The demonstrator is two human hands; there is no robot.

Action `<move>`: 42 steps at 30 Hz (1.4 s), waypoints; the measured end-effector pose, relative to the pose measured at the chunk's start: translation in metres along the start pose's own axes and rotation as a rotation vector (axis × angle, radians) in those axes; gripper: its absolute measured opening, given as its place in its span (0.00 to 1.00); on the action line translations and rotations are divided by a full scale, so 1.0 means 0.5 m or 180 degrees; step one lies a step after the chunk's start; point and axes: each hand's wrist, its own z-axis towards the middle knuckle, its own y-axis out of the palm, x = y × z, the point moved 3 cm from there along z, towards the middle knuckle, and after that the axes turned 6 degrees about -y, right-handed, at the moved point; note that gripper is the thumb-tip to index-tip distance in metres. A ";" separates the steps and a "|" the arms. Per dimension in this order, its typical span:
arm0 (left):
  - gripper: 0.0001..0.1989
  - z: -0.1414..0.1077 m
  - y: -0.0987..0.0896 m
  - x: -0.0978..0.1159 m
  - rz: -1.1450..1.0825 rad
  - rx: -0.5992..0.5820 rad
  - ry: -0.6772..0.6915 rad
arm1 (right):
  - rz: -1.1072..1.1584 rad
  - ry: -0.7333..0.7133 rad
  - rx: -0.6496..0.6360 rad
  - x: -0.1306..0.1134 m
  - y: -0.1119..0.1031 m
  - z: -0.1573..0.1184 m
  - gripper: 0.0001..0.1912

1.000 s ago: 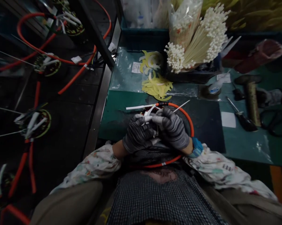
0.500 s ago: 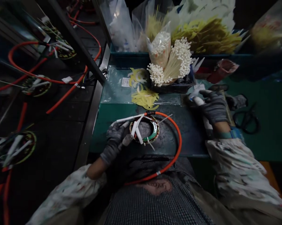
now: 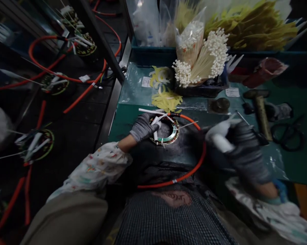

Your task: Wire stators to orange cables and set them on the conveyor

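My left hand (image 3: 146, 127), in a grey striped glove, is closed at the left side of a ring-shaped wound coil (image 3: 174, 136), its fingers around the white sleeves (image 3: 157, 129) on it. An orange cable (image 3: 203, 153) loops from the coil's top round to the right and down toward my lap. My right hand (image 3: 245, 146), gloved too and smeared by motion, is to the right of the cable. White material (image 3: 221, 136) shows at its fingers, and a thin metal rod (image 3: 242, 117) lies by them.
A hammer (image 3: 262, 115) and black scissors (image 3: 288, 134) lie at the right. Behind the coil are yellow strips (image 3: 166, 98), a bundle of white-tipped sticks (image 3: 209, 61) and a red container (image 3: 267, 71). More coils with orange cables (image 3: 38, 144) stand at the left beyond a dark post (image 3: 99, 41).
My right hand has left the hammer's side and come nearer the table's front edge with the white material. My left hand has closed in on the coil's sleeves. The view has shifted.
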 end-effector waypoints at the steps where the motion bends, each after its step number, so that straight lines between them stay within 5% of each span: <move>1: 0.30 0.006 0.001 -0.001 0.0013 -0.0021 -0.0011 | 0.0200 -0.0004 -0.0095 -0.019 0.031 -0.031 0.12; 6: 0.28 -0.048 0.007 0.018 0.0139 0.0402 0.0870 | 0.0379 -0.0084 -0.0626 -0.042 0.164 -0.137 0.15; 10: 0.19 -0.144 0.016 0.037 0.0824 0.0940 0.2016 | 0.0366 -0.0412 -0.0756 -0.033 0.169 -0.170 0.25; 13: 0.21 -0.185 0.019 0.038 0.0969 0.1200 0.2343 | 0.0285 -0.0652 -0.0809 -0.043 0.150 -0.172 0.28; 20: 0.27 -0.212 0.019 0.030 0.1138 0.1273 0.2360 | 0.0199 -0.0994 -0.0730 -0.087 0.138 -0.138 0.23; 25: 0.26 -0.224 0.020 0.041 0.1323 0.1239 0.2478 | -0.0018 -0.1051 -0.0817 -0.111 0.138 -0.109 0.12; 31: 0.23 -0.221 0.018 0.058 0.1627 0.1213 0.2371 | -0.0322 -0.1310 -0.0635 -0.121 0.130 -0.096 0.11; 36: 0.21 -0.192 0.025 0.095 0.1853 0.0883 0.2391 | -0.0471 -0.1096 -0.0570 -0.099 0.101 -0.098 0.10; 42: 0.21 -0.125 0.057 0.158 0.2437 0.0040 0.2195 | -0.0892 -0.1045 -0.0501 -0.074 0.074 -0.082 0.12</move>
